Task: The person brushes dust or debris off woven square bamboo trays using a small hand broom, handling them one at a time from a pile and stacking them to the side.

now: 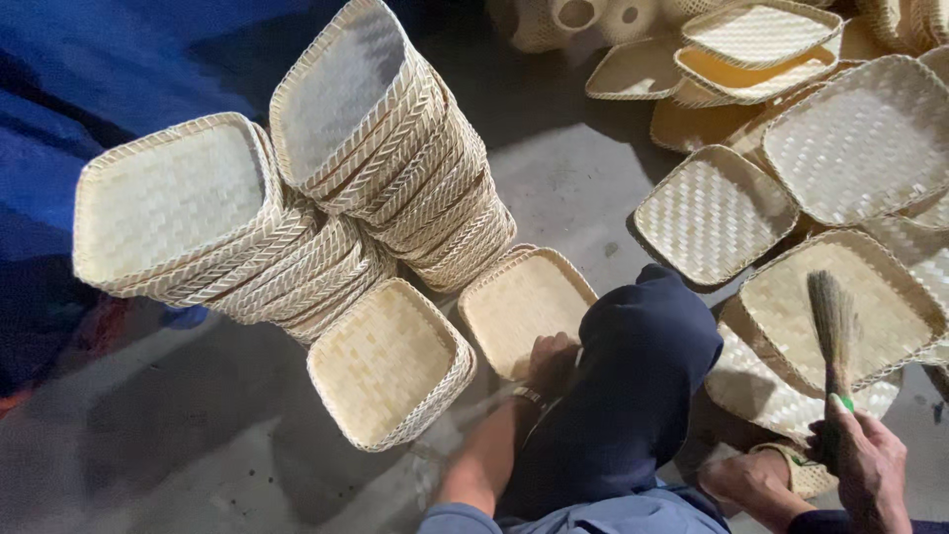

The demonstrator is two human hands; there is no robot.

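The left hand point(552, 358) gripped the near rim of a shallow square woven-bamboo tray point(524, 307) lying on the grey concrete floor point(563, 178), just beside 2 leaning tray stacks point(297, 198). The right hand point(870, 465) was closed around a small straw hand-brush point(833, 331), partly cut off at the lower edge. Bare floor lay behind the tray; a dark-trousered knee point(633, 386) hid the left wrist

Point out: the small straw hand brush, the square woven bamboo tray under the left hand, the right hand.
small straw hand brush point(832, 321), head view, bristle head.
square woven bamboo tray point(519, 302), head view, woven base.
right hand point(870, 465), head view, back of hand.
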